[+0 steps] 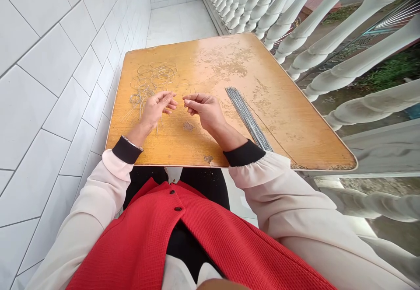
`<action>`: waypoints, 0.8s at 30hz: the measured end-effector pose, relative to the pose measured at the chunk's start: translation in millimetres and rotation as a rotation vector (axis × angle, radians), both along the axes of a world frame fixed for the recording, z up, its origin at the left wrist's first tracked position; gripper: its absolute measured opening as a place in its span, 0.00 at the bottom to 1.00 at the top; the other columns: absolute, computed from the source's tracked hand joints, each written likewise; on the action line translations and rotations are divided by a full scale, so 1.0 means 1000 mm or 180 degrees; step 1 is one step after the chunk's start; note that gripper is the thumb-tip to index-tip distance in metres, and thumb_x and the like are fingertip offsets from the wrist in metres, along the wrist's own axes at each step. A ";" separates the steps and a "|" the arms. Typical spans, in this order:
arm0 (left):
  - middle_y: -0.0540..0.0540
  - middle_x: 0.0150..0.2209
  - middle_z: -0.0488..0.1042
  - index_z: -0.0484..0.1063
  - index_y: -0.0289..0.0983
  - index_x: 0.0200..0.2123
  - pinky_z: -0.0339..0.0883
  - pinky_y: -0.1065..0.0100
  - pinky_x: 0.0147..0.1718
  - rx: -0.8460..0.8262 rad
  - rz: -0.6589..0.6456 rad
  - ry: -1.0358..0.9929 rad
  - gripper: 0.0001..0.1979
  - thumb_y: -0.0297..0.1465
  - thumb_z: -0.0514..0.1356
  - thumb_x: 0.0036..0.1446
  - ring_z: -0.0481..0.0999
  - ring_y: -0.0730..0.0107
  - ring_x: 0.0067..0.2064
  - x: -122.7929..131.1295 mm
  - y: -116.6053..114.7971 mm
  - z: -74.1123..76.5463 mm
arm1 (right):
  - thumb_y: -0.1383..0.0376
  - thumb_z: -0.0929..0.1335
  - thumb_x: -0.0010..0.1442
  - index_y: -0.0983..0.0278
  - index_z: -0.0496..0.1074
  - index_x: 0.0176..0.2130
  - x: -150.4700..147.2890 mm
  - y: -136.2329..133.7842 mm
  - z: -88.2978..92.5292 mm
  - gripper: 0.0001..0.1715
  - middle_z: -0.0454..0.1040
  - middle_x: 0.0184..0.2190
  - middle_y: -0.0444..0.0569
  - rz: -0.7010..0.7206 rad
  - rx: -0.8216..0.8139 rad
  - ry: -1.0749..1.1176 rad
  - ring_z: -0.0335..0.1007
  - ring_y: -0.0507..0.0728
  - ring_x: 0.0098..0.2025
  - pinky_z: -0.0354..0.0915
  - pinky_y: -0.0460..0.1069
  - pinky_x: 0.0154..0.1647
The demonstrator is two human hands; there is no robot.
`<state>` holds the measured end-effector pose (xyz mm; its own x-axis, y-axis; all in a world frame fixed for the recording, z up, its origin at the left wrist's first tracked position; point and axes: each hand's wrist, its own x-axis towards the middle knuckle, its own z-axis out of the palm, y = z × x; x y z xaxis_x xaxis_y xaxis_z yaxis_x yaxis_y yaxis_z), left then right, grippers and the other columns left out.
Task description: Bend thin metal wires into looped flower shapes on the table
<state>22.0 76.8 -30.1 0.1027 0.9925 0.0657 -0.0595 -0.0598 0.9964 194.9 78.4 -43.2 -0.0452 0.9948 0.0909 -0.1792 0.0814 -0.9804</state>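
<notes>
Left hand (157, 110) over edge of tangled silver wire loops (152, 78), fingers curled narrow, holding unclear. Right hand (203, 110) pinched narrow, thumb to finger, holding unclear. Loops lie on orange wooden bench (223, 58), just ahead of left hand, nearer it. Long bundle of straight grey metal rods (247, 117) lies right of right hand, slanting toward person.
</notes>
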 end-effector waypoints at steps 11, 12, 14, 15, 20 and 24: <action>0.53 0.24 0.75 0.75 0.33 0.28 0.65 0.77 0.27 -0.0101 -0.0101 -0.0104 0.06 0.21 0.65 0.57 0.72 0.84 0.24 0.002 0.001 -0.001 | 0.66 0.76 0.46 0.65 0.80 0.30 -0.003 0.001 -0.005 0.06 0.73 0.22 0.43 0.0040 0.0054 -0.0188 0.60 0.46 0.21 0.60 0.45 0.23; 0.53 0.24 0.76 0.75 0.33 0.28 0.66 0.76 0.28 -0.0122 -0.0096 -0.0165 0.06 0.21 0.65 0.57 0.73 0.83 0.25 0.004 0.000 -0.002 | 0.66 0.76 0.46 0.65 0.80 0.29 -0.005 0.000 -0.006 0.06 0.74 0.23 0.44 0.0078 0.0062 -0.0202 0.60 0.46 0.22 0.60 0.45 0.23; 0.53 0.24 0.76 0.74 0.33 0.28 0.68 0.76 0.30 -0.0159 -0.0080 -0.0298 0.07 0.20 0.64 0.58 0.74 0.83 0.26 0.009 -0.001 -0.006 | 0.65 0.76 0.46 0.64 0.80 0.27 -0.007 -0.001 -0.008 0.05 0.76 0.23 0.44 0.0159 0.0077 -0.0183 0.61 0.46 0.22 0.60 0.45 0.23; 0.53 0.24 0.76 0.74 0.33 0.28 0.68 0.76 0.30 -0.0172 -0.0070 -0.0353 0.07 0.20 0.63 0.58 0.74 0.83 0.26 0.011 -0.001 -0.007 | 0.65 0.76 0.46 0.64 0.81 0.27 -0.007 -0.002 -0.009 0.05 0.76 0.23 0.45 0.0190 0.0084 -0.0165 0.61 0.46 0.22 0.60 0.44 0.23; 0.53 0.24 0.76 0.74 0.33 0.28 0.64 0.77 0.27 -0.0261 -0.0004 -0.0396 0.07 0.21 0.64 0.58 0.73 0.84 0.25 0.014 0.000 -0.013 | 0.66 0.76 0.46 0.64 0.81 0.27 -0.008 -0.001 -0.009 0.04 0.78 0.24 0.46 0.0167 0.0039 -0.0181 0.62 0.46 0.22 0.61 0.44 0.23; 0.53 0.25 0.77 0.75 0.34 0.30 0.61 0.78 0.26 -0.0270 -0.0037 -0.0328 0.05 0.22 0.65 0.58 0.72 0.85 0.26 0.011 -0.001 -0.011 | 0.69 0.77 0.46 0.65 0.80 0.27 -0.006 0.001 -0.007 0.04 0.76 0.23 0.44 -0.0070 0.0001 -0.0138 0.61 0.45 0.21 0.61 0.44 0.23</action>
<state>32.8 75.9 -41.1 0.1111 0.9938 -0.0075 -0.1620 0.0256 0.9865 189.3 78.9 -50.0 -0.0272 0.9956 0.0897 -0.1345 0.0853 -0.9872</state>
